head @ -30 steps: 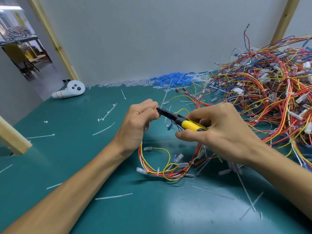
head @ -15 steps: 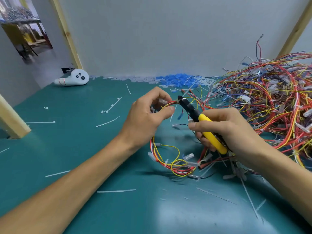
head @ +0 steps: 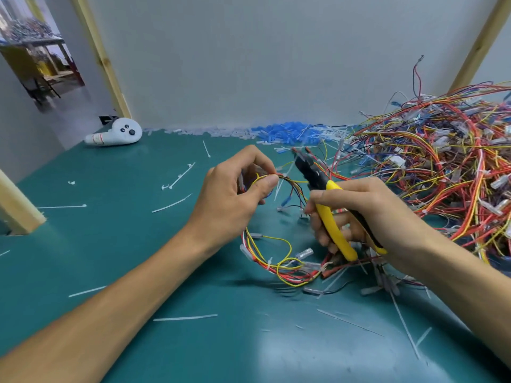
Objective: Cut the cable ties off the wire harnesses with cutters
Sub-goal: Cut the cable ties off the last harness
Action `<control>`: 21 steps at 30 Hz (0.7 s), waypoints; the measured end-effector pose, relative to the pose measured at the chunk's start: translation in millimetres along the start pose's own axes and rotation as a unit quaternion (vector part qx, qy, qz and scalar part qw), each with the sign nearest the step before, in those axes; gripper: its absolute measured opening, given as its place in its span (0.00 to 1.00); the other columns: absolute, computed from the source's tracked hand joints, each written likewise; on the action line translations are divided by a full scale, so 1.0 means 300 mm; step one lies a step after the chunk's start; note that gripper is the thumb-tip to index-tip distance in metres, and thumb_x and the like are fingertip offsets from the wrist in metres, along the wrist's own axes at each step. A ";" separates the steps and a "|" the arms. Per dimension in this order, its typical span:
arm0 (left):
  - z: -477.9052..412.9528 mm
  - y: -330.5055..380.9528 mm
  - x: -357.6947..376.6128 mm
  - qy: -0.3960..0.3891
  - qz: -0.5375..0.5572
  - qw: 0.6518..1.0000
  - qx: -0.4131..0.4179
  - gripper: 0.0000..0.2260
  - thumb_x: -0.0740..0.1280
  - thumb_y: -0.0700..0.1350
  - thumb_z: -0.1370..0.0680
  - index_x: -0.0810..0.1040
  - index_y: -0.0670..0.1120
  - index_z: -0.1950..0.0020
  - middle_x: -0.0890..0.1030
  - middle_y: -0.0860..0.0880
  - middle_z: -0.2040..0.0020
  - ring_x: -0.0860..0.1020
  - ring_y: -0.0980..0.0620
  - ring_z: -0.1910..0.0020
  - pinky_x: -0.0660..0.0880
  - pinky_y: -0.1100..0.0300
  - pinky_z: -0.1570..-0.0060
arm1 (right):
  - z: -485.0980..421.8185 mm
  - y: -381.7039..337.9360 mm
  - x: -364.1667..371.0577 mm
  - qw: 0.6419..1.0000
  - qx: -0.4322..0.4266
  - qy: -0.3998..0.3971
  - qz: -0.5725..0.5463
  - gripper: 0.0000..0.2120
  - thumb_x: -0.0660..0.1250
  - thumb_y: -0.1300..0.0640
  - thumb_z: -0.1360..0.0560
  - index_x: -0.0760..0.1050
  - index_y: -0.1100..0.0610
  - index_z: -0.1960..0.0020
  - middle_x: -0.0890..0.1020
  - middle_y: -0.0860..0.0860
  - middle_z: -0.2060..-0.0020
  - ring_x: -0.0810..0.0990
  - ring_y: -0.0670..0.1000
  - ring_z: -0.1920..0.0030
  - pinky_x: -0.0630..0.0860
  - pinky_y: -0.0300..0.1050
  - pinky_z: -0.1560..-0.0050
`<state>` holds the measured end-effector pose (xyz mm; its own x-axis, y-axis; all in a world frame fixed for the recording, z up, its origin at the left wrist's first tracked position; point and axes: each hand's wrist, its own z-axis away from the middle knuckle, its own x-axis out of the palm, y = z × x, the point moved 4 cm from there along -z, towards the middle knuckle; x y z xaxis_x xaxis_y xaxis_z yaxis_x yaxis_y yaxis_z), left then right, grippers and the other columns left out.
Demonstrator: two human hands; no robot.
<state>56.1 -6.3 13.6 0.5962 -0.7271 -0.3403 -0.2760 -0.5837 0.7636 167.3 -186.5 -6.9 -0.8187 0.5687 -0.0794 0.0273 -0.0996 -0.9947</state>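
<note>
Wooden post [head: 19, 214] cut off at the left edge. White controller [head: 117, 131] lies at the far left of the green table [head: 132, 244]; the red print on its handle is too small to read. Loose white cut ties [head: 172, 203] are scattered over the table. Left hand [head: 235, 200] has thumb and fingers pinched on the top of a wire harness [head: 279, 265], a loop of yellow, red and dark wires with clear connectors. Its lower part rests on the table mid-frame, one white cable tie [head: 269, 263] still around it. Right hand [head: 367, 217] is wrapped round the yellow handles of the cutters [head: 327, 217], black head pointing up-left, just beside the held wires; no brand legible, jaws too blurred to judge. Blue connector heap [head: 282, 132] along the back wall. Big tangled pile of harnesses [head: 442, 172] on the right, cut off by the frame.
</note>
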 end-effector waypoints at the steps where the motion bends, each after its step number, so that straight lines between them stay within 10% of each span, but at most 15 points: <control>1: 0.002 0.002 0.001 -0.002 -0.001 1.000 0.004 0.03 0.71 0.44 0.22 0.80 0.45 0.51 0.80 0.43 0.63 0.79 0.38 0.64 0.80 0.54 0.64 | 0.007 -0.013 -0.005 0.999 -0.034 0.034 0.023 0.17 0.75 0.49 0.26 0.83 0.65 0.54 0.83 0.63 0.63 0.81 0.59 0.67 0.79 0.49 0.69; 8: 0.007 0.009 -0.001 0.000 -0.013 0.999 0.032 0.01 0.70 0.41 0.23 0.78 0.45 0.53 0.79 0.49 0.66 0.75 0.42 0.66 0.76 0.43 0.63 | 0.049 -0.057 0.026 0.912 -0.166 0.108 0.359 0.13 0.75 0.45 0.23 0.80 0.54 0.59 0.78 0.54 0.71 0.77 0.56 0.69 0.75 0.51 0.66; 21: 0.017 0.020 0.007 -0.019 0.047 0.998 -0.029 0.01 0.66 0.39 0.23 0.75 0.42 0.54 0.75 0.48 0.68 0.73 0.46 0.69 0.77 0.43 0.68 | 0.068 -0.096 0.014 0.796 -0.253 0.188 0.516 0.11 0.74 0.49 0.26 0.77 0.53 0.49 0.76 0.47 0.58 0.76 0.57 0.60 0.77 0.55 0.59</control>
<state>51.9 -13.1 14.5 0.5414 -0.7908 -0.2857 -0.2849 -0.4922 0.8225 151.5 -197.8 22.8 0.0165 0.6100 -0.7922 0.8800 -0.3849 -0.2781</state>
